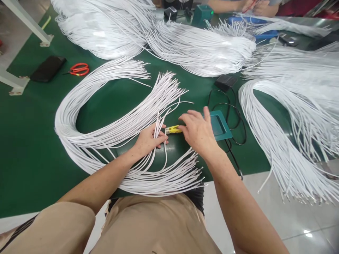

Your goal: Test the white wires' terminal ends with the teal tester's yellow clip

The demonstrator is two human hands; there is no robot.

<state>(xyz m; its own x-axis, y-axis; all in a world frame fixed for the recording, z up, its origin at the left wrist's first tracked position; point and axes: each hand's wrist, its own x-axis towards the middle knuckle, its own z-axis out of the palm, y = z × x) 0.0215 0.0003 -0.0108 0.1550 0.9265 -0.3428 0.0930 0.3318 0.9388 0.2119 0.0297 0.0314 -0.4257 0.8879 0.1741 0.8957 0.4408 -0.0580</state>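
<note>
My left hand (148, 141) is closed around several white cables (158, 128), whose ends stick up past the fingers. Between my hands is a small yellow tool (173, 129) with a metal tip that points at the cable ends. My right hand (197, 130) has its thumb and fingertips at the tool's right end, gripping it; the other fingers arch above. Around my left hand lies a large curved bundle of white cables (67, 109), its loose ends spread to the right. A green tray (226, 130) is partly hidden behind my right hand.
Red-handled scissors (79, 69) and a dark pouch-like object (48, 68) lie at the left. More white cable bundles (201, 46) fill the back, with another (275, 134) at the right. A black box (226, 83) and black cord (245, 130) lie near the tray. Another person's hands (255, 6) work opposite.
</note>
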